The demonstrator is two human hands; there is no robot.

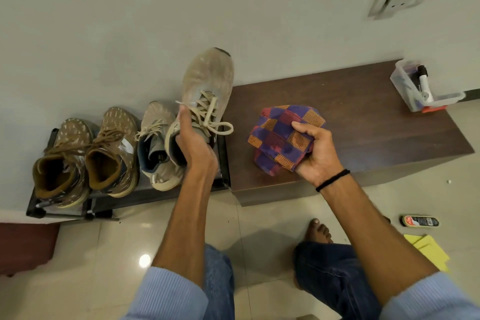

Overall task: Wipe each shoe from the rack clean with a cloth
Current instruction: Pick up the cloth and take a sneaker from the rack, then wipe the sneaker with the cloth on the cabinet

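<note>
Dusty matt beige knit sneaker [205, 91]; checked purple-and-orange woven cloth [280, 138]; dark wood-grain laminate bench [363, 112]; black metal shoe rack [65, 209]; glossy cream floor tiles [117, 254].

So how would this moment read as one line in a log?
left hand: holds shoe up | right hand: grips cloth | cloth and shoe: apart | rack: three shoes

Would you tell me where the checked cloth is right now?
In the head view, the checked cloth is right of centre, gripped in the right hand over the wooden bench, just right of the grey sneaker the left hand holds.
</note>
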